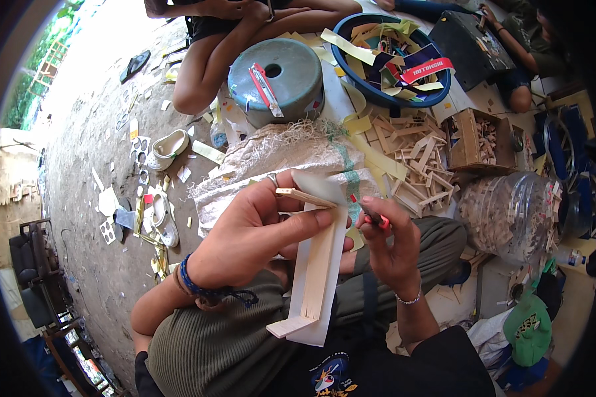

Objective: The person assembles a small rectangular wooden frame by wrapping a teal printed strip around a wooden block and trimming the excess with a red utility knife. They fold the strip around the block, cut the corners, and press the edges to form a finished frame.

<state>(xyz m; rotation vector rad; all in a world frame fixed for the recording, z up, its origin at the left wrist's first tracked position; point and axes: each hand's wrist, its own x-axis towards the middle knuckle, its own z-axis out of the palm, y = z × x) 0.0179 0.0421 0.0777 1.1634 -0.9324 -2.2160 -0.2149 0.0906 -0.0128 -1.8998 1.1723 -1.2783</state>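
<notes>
The left hand (248, 228) clamps its fingers on one pale, three-sided wooden frame (319, 268) and one white paper sheet (328, 301) backing it, at centre view. The right hand (394, 241) has its fingers closed on one small red-and-black tool (376, 218), just beside the frame. Paper fitting appears in hand; next, steady left support seems called for.

Beyond: one blue-grey drum-shaped stool (298, 83) carrying one red-handled cutter (263, 86); one round blue plastic basin (377, 100); two tan clogs (157, 161); pale wooden pieces (430, 159), too overlapped to count.
</notes>
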